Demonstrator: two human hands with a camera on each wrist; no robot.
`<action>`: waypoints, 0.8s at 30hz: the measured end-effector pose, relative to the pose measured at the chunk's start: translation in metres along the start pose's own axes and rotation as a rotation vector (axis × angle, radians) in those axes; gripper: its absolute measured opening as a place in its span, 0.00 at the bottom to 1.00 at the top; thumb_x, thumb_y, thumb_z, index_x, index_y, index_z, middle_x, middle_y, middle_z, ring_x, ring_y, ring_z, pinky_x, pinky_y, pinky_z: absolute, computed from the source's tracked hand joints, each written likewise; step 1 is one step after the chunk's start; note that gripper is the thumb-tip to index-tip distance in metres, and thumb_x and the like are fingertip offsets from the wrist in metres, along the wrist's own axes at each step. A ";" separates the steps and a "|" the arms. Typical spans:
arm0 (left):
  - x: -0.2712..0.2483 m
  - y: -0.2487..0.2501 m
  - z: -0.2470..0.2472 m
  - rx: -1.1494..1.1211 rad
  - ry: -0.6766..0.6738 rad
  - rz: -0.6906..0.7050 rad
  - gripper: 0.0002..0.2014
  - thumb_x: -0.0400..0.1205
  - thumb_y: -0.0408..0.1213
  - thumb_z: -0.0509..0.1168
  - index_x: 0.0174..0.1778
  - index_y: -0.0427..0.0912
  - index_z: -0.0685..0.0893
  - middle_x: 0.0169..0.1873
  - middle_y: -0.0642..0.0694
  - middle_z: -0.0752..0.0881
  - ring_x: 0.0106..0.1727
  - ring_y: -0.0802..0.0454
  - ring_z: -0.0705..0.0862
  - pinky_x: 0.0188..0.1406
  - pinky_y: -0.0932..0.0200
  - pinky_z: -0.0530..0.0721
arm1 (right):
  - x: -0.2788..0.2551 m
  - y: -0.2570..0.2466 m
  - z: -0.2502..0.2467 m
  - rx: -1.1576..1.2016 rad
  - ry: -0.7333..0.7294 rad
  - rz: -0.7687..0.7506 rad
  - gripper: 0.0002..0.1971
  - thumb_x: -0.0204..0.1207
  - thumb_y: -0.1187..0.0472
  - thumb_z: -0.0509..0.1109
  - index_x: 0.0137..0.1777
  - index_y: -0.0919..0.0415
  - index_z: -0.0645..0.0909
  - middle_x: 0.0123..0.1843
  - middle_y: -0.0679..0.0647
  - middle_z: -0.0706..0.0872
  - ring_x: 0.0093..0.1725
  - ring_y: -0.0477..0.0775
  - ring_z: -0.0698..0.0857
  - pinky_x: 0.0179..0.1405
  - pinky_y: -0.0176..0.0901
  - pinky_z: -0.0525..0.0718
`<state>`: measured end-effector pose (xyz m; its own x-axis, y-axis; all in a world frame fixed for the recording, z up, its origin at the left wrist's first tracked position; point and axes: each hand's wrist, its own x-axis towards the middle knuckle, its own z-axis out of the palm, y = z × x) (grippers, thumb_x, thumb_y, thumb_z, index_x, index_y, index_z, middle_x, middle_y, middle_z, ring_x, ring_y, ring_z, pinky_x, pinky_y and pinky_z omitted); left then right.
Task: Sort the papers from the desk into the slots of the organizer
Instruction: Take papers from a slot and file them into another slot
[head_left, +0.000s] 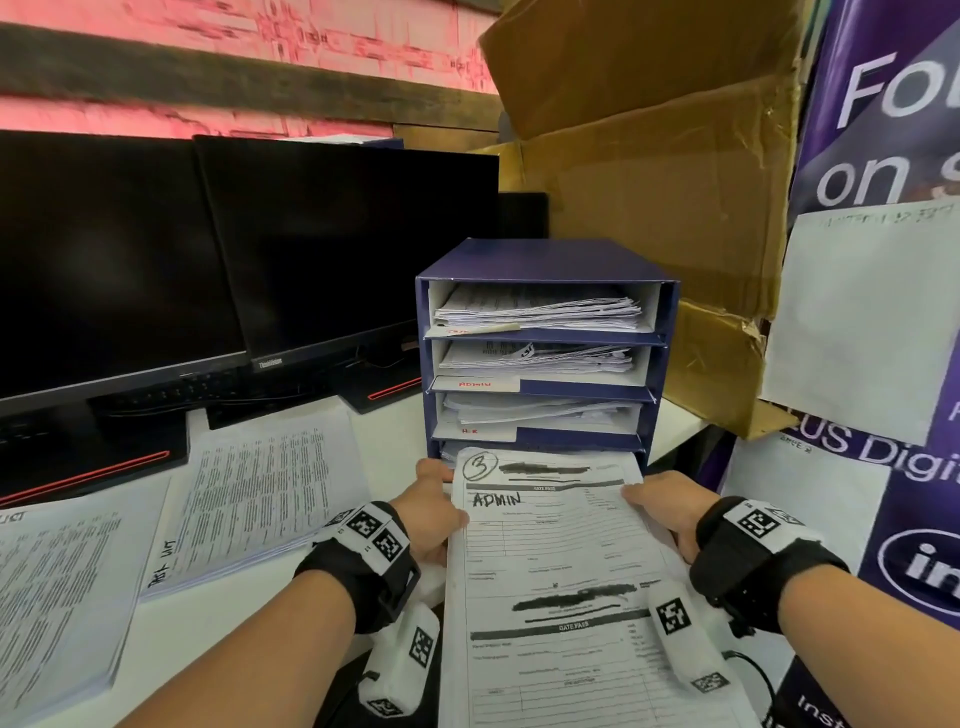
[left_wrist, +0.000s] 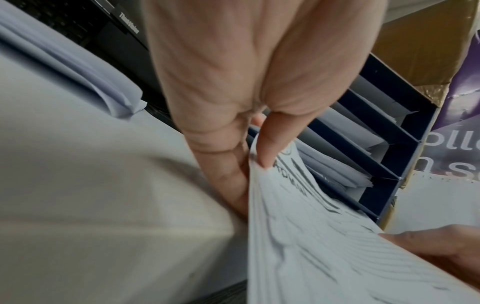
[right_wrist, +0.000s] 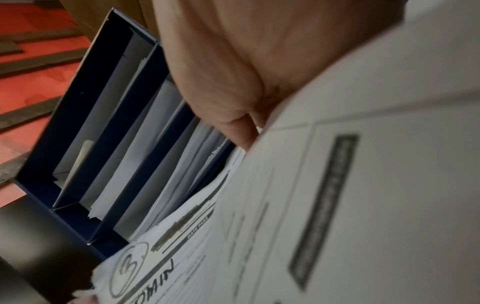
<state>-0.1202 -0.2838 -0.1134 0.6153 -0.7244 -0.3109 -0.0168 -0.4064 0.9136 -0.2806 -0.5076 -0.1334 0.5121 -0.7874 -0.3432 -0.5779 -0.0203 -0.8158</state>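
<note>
Papers between both gripping hands

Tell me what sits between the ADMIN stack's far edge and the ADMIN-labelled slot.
Head view: the ADMIN stack reaches the organizer's bottom slot; the H.R slot lies between it and the ADMIN slot.

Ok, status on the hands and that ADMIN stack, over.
Left hand and right hand both grip the ADMIN stack by its sides. Its far edge sits at the organizer bottom slot; the ADMIN-labelled slot is higher. Nothing blocking.

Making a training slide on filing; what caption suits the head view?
Both hands, left hand and right hand, hold an ADMIN-marked paper stack before the blue organizer.
</note>
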 end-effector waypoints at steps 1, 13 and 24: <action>0.003 0.000 0.000 0.018 0.009 0.046 0.19 0.81 0.19 0.57 0.48 0.51 0.62 0.54 0.39 0.84 0.55 0.39 0.84 0.34 0.46 0.88 | -0.002 -0.002 0.000 0.017 0.007 0.005 0.17 0.82 0.58 0.66 0.61 0.73 0.79 0.57 0.68 0.86 0.59 0.69 0.84 0.66 0.62 0.81; 0.035 0.000 -0.006 0.048 0.094 0.079 0.25 0.80 0.15 0.51 0.62 0.48 0.77 0.53 0.41 0.81 0.43 0.47 0.83 0.32 0.63 0.84 | 0.013 0.006 0.007 0.042 -0.021 -0.040 0.15 0.82 0.58 0.65 0.56 0.71 0.82 0.56 0.66 0.88 0.56 0.67 0.86 0.65 0.61 0.81; 0.032 -0.002 -0.008 -0.045 -0.008 0.023 0.30 0.77 0.22 0.69 0.70 0.50 0.67 0.63 0.40 0.81 0.62 0.38 0.83 0.64 0.41 0.82 | 0.016 -0.005 0.015 0.157 0.109 -0.028 0.21 0.82 0.56 0.66 0.65 0.74 0.78 0.60 0.70 0.85 0.61 0.72 0.84 0.64 0.61 0.82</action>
<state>-0.0945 -0.3014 -0.1232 0.6086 -0.7379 -0.2919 0.0050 -0.3643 0.9313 -0.2600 -0.5108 -0.1423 0.4501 -0.8500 -0.2738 -0.4540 0.0462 -0.8898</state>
